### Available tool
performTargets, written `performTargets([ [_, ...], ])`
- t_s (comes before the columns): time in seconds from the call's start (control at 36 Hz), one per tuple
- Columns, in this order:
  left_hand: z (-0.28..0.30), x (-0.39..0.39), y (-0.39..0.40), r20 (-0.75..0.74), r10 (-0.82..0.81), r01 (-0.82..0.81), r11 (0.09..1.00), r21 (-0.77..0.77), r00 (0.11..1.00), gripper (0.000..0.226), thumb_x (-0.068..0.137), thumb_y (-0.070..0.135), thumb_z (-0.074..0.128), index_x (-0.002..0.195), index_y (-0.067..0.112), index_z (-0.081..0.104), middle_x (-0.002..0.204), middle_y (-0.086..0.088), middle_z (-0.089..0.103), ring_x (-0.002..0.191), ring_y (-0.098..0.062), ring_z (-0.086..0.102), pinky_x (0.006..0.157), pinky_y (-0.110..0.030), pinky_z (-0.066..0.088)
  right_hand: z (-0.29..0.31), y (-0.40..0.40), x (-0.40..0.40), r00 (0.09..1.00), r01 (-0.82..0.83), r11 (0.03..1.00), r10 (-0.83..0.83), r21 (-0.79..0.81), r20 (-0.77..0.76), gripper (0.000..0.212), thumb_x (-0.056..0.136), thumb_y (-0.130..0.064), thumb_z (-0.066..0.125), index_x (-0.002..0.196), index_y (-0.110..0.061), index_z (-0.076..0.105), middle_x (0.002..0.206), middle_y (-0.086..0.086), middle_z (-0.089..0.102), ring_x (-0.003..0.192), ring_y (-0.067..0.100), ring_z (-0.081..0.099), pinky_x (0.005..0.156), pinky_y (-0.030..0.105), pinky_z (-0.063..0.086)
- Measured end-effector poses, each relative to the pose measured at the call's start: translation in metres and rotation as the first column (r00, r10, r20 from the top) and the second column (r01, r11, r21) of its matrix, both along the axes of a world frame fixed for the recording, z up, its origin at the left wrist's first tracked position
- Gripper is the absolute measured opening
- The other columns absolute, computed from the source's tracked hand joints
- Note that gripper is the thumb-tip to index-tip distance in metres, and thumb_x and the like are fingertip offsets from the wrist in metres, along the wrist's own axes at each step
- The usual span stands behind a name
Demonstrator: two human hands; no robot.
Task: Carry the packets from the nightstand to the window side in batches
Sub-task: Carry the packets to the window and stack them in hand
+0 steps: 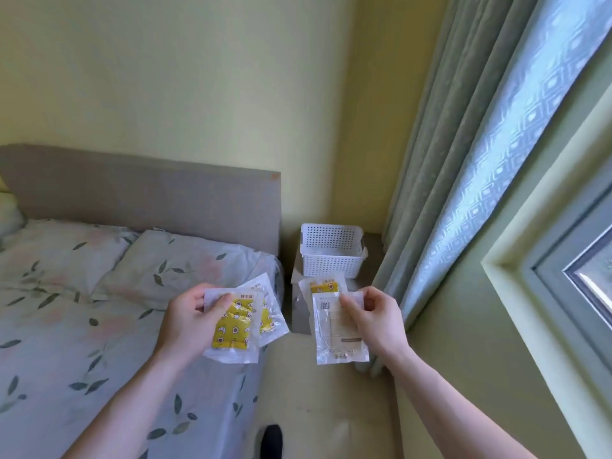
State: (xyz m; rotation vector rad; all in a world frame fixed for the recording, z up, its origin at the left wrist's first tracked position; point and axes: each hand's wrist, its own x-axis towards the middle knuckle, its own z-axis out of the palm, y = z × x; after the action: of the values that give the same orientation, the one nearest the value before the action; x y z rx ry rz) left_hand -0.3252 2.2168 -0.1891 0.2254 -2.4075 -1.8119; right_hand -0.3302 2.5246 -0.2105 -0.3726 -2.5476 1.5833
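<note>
Mid-batch, I'd say: left hand [185,321] pinches two yellow packets [233,326] at 9 o'clock, right hand [374,321] grips a back-facing packet [337,332]. One more [323,286] on nightstand [299,313] at 12, w/ basket [331,256]. None delivered yet.

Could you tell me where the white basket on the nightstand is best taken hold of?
Probably by the two short side walls of the white basket, fingers coming down over its open rim: it stands upright, and the curtain crowds its right.
</note>
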Motion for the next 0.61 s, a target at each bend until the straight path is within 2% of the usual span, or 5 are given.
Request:
performTargets([
  [0.17,-0.022,-0.106,0.007,0.051,-0.021,0.022,1.000,-0.016,0.998,0.006,0.091,0.019,0.073,0.089,0.014,0.073,0.079,-0.002,0.077,0.076,-0.025,0.075,0.071,-0.036,0.057,-0.017,0.012,-0.089,1.000,0.009,1.000,-0.009,-0.007,0.028,0.024,0.089,-0.042,0.074,0.079,-0.020,0.070,0.079,-0.008,0.076,0.076,0.009,0.074,0.062,0.027,0.061],
  [0.25,-0.028,-0.159,0.015,0.076,-0.043,0.044,0.999,-0.012,0.996,0.006,0.091,0.020,0.073,0.089,0.014,0.073,0.079,-0.001,0.077,0.077,-0.024,0.075,0.070,-0.036,0.057,-0.028,0.024,-0.131,0.996,0.061,0.998,-0.062,0.014,0.065,0.025,0.089,-0.044,0.073,0.080,-0.020,0.070,0.079,-0.007,0.076,0.076,0.011,0.074,0.065,0.032,0.063],
  [0.36,-0.033,-0.233,0.034,0.097,-0.100,0.103,0.994,-0.031,0.990,0.002,0.090,0.018,0.074,0.088,0.019,0.074,0.080,0.005,0.077,0.075,-0.014,0.074,0.065,-0.027,0.054,-0.040,0.044,-0.185,0.987,0.137,0.990,-0.140,0.046,0.084,0.032,0.087,-0.050,0.073,0.076,-0.020,0.070,0.077,-0.005,0.075,0.075,0.016,0.073,0.069,0.046,0.063],
  [0.5,-0.044,-0.301,0.057,0.137,-0.149,0.162,0.983,-0.089,0.979,0.008,0.089,0.022,0.073,0.081,0.021,0.073,0.078,0.006,0.076,0.072,-0.012,0.071,0.067,-0.032,0.055,-0.053,0.071,-0.232,0.961,0.223,0.974,-0.228,0.051,0.155,0.032,0.087,-0.049,0.073,0.078,-0.018,0.070,0.076,-0.004,0.075,0.075,0.017,0.073,0.071,0.046,0.063],
  [0.61,-0.051,-0.352,0.077,0.171,-0.185,0.205,0.974,-0.102,0.968,0.014,0.090,0.022,0.072,0.077,0.020,0.072,0.072,0.004,0.074,0.070,-0.017,0.070,0.067,-0.034,0.054,-0.064,0.092,-0.284,0.945,0.265,0.962,-0.272,0.059,0.183,0.032,0.088,-0.046,0.073,0.076,-0.016,0.069,0.074,-0.002,0.074,0.075,0.018,0.072,0.070,0.043,0.062],
])
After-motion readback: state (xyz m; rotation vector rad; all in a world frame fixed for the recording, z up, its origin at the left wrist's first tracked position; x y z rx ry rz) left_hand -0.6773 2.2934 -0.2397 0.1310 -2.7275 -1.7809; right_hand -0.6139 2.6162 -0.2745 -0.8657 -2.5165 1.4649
